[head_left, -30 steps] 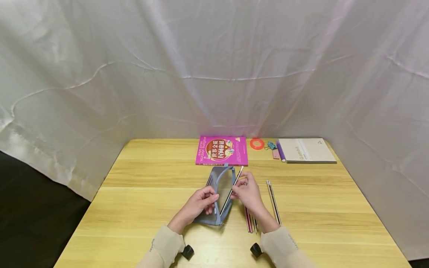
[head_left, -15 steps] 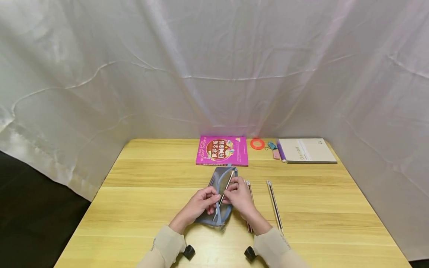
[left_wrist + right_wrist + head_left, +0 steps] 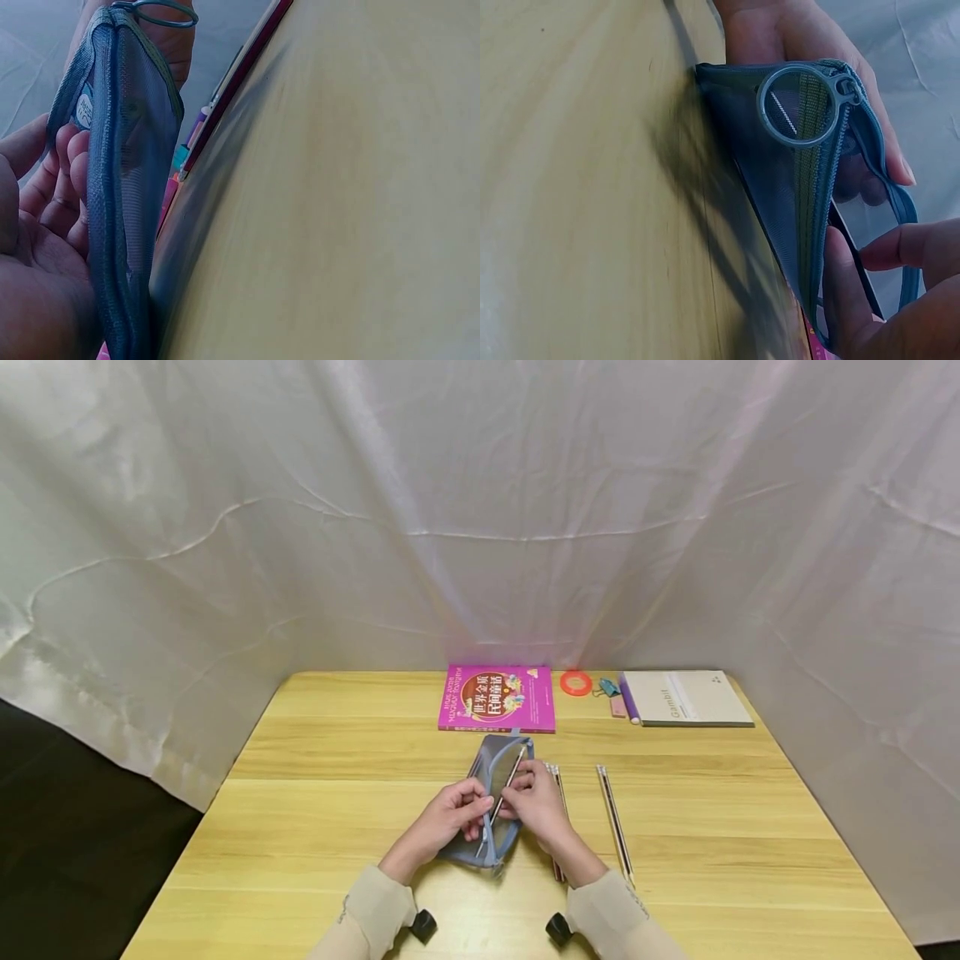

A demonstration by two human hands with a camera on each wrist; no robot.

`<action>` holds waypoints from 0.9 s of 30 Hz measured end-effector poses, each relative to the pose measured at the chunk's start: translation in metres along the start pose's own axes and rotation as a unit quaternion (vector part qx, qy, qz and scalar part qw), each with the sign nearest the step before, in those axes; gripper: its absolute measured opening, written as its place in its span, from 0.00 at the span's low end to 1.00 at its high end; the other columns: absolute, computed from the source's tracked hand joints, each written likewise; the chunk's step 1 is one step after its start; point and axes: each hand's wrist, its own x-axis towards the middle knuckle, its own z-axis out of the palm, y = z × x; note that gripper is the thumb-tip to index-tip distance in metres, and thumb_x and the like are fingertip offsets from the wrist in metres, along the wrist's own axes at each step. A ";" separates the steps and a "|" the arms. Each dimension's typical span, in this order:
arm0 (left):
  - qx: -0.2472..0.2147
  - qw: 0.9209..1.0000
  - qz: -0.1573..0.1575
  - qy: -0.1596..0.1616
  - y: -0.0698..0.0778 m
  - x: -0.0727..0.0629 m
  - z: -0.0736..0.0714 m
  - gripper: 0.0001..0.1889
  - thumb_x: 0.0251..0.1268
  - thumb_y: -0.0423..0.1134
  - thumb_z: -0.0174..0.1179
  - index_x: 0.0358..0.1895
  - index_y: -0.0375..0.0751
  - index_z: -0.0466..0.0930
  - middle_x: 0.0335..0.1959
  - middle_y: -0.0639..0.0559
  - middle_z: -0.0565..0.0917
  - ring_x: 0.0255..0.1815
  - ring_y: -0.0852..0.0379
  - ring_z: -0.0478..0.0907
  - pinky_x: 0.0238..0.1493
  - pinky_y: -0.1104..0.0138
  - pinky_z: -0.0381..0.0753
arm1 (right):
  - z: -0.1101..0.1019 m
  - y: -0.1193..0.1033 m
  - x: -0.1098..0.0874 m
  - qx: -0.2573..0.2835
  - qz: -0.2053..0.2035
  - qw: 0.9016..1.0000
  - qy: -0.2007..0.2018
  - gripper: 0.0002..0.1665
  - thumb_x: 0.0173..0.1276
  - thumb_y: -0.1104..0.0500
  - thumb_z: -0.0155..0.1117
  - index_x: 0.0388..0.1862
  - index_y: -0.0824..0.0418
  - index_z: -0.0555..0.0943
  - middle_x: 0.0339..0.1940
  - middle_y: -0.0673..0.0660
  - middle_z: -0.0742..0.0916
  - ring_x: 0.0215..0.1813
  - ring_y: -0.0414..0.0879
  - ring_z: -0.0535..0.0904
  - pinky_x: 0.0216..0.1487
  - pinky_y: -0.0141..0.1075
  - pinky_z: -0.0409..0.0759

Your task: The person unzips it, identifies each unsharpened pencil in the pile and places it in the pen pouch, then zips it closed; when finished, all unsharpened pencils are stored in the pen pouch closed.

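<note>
A blue-grey mesh pencil case (image 3: pixel 495 748) stands unzipped on the table, its mouth spread toward my right side. My left hand (image 3: pixel 452 810) pinches one edge of that mouth between thumb and fingers. Between the thumb and fingers of my right hand (image 3: pixel 536 800) is a dark striped pencil (image 3: pixel 513 768), lying slantwise within the opening. In the right wrist view the same pencil (image 3: pixel 871 296) passes between fingertips inside the zipper edges. A round ring pull (image 3: pixel 760 105) hangs at the zipper's near end. Several pencils (image 3: pixel 562 789) lie right of the case, partly hidden by my right forearm.
More striped pencils (image 3: pixel 615 822) lie farther right. Along the back are a magenta book (image 3: pixel 537 703), an orange-red ring (image 3: pixel 566 683), a teal binder clip (image 3: pixel 610 687), a pink eraser (image 3: pixel 617 707), a purple marker (image 3: pixel 628 698) and a notebook (image 3: pixel 708 697). Curtains surround the table (image 3: pixel 300 827).
My right hand has moved left and brought the pencil into the case's mouth, uncovering the pencils on the table. The left hand keeps its hold on the edge. Little differs over the last half second.
</note>
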 end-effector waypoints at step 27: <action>-0.002 1.000 0.006 -0.005 0.000 0.000 -0.002 0.14 0.81 0.42 0.57 0.42 0.31 0.72 0.26 0.53 0.77 0.21 0.63 0.73 0.25 0.73 0.76 | -0.011 -0.002 -0.001 -0.017 0.014 1.000 -0.019 0.30 0.69 0.74 0.62 0.69 0.75 0.68 0.45 0.70 0.84 0.30 0.48 0.86 0.36 0.41 0.90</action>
